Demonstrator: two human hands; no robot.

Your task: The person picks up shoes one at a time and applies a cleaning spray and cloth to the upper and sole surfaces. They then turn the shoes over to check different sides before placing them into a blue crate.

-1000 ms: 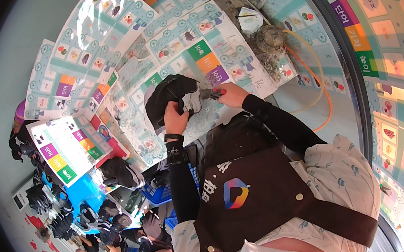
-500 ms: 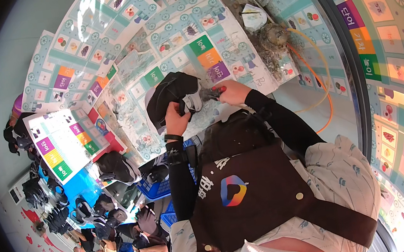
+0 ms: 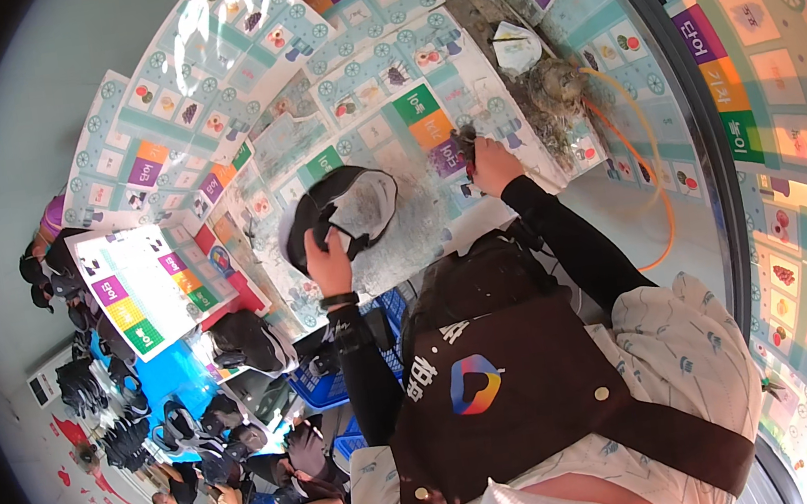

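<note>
Pile of dark shoes (image 3: 98, 390) at far left, on floor. Blue crate (image 3: 356, 359) below work surface. Left hand (image 3: 329, 261) curled around rim of black shoe (image 3: 339, 215), gripping it, pale lining facing up. Shoe held over printed board sheets (image 3: 204, 105) covering table. Right hand (image 3: 491, 163) closed on small dark tool (image 3: 462, 139), just right of shoe. Crumpled white paper (image 3: 514, 45) beyond, orange hose (image 3: 638, 153) at right.

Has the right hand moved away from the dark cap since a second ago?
Yes. The right hand has drawn off to the right of the dark cap, now over the purple square on the printed sheet.
</note>
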